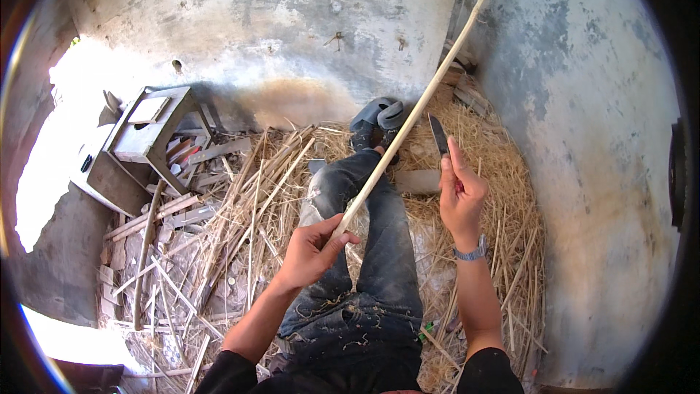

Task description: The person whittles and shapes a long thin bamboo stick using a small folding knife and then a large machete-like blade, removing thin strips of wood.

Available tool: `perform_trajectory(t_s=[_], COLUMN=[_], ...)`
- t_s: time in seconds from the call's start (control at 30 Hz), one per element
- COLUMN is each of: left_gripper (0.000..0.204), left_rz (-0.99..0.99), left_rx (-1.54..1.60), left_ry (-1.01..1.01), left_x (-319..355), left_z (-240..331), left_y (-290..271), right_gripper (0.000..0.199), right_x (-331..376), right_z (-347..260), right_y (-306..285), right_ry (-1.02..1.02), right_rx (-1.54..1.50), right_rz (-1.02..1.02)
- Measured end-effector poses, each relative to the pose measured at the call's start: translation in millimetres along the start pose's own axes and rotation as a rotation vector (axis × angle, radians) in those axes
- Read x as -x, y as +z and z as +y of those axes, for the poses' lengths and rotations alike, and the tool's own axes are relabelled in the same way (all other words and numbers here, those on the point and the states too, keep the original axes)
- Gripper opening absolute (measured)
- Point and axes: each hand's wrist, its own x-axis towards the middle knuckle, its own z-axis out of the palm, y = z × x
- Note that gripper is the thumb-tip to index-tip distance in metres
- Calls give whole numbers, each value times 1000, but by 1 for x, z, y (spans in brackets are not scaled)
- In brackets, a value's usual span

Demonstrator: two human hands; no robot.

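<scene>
The left hand grips a long bamboo strip at its lower end. The right hand's fingers close around a knife, blade up.

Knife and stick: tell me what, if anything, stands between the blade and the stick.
Nothing visible does. The right hand holds the knife upright just right of the stick, which the left hand grips at its lower end. Only open air shows between blade and stick; the jeans lie beneath.
</scene>
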Motion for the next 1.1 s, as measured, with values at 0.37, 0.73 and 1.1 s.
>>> perform_trajectory(t_s=[0.37,0.73,1.1], left_gripper=[36,32,30], left_rz=[14,-68,-33], left_rx=[-115,-127,-51], left_ry=[49,-3,66], left_x=[3,0,-6], left_z=[-24,-23,-20], left_y=[4,5,11], right_gripper=[49,47,38], right_x=[10,30,62], right_z=[-16,-25,-50], right_y=[39,31,46], right_ry=[-90,4,-42], right_rx=[-141,-190,-377], right_rz=[-289,-438,-488])
